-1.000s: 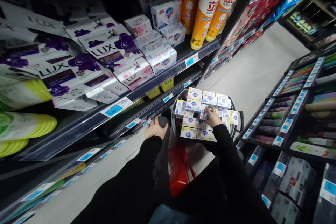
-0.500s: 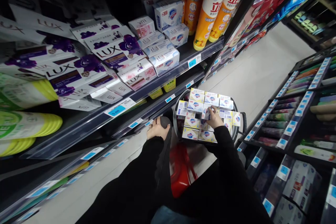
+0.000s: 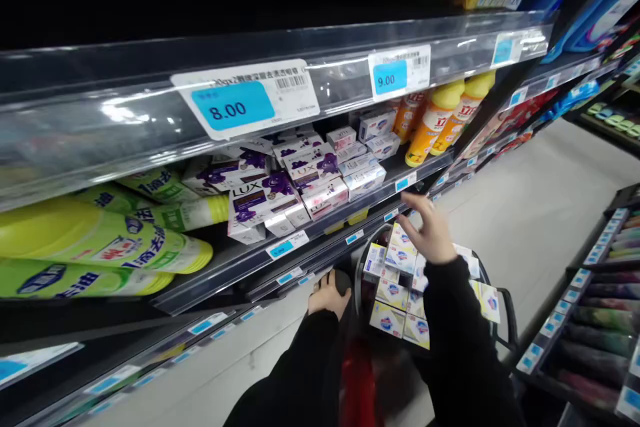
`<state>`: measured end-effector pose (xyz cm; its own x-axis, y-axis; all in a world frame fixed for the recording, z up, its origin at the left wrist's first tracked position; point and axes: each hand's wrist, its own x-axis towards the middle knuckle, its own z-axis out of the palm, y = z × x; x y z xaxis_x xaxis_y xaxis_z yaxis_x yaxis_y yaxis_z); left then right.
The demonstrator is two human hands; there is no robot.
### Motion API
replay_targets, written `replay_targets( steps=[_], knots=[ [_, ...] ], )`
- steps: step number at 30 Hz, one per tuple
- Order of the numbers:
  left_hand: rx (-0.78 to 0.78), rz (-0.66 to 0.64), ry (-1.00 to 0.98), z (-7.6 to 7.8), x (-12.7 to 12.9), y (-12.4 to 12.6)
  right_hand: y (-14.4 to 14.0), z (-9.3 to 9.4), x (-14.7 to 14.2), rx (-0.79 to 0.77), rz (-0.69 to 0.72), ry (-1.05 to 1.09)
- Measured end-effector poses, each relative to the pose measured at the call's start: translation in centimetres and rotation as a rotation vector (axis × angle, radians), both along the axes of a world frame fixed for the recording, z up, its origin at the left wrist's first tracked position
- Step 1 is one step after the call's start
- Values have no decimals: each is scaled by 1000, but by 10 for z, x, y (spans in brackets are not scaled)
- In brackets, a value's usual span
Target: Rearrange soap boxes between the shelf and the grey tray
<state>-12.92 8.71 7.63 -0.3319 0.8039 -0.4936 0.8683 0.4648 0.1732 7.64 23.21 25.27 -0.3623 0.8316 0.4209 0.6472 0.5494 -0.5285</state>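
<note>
Two hands, right hand empty above basket, left hand on handle

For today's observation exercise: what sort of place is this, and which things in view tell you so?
Most likely a supermarket aisle: price tags on shelf edges, stacked soap boxes and detergent bottles, and a basket of boxed soap.

Right hand lifts empty over the basket of soap boxes, left hand gripping its dark handle.
</note>
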Motion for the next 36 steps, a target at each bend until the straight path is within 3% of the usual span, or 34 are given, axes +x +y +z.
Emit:
replay_targets(
  steps=[2,5,8,14,18,23,25,27,31,33,36],
  knots=[
    [2,7,-10,1,-1,-1,36,22,-37,-2,-104,-39],
    [4,13,-21,0,-3,-1,61,24,-79,-45,-288,-102],
    [4,10,-13,-3,-4,-2,56,10,-103,-100,-381,-72],
    [13,19,-13,1,-2,-2,46,-10,-114,-82,-351,78],
    [15,25,-10,5,-1,-2,42,-10,-99,-117,-295,440],
    [11,9,-29,7,-2,0,-9,12,-57,-421,164,990],
    [9,11,-25,7,-1,1,-36,25,-48,-504,255,1102],
    [3,16,-17,6,0,2,-59,36,-46,-545,249,1193],
    [8,14,-14,7,3,2,-86,46,-37,-568,85,1258],
    [20,6,-26,7,4,2,-96,39,-15,-551,5,1225],
    [32,3,-26,7,5,1,-113,13,33,-543,-81,1038]
  ],
)
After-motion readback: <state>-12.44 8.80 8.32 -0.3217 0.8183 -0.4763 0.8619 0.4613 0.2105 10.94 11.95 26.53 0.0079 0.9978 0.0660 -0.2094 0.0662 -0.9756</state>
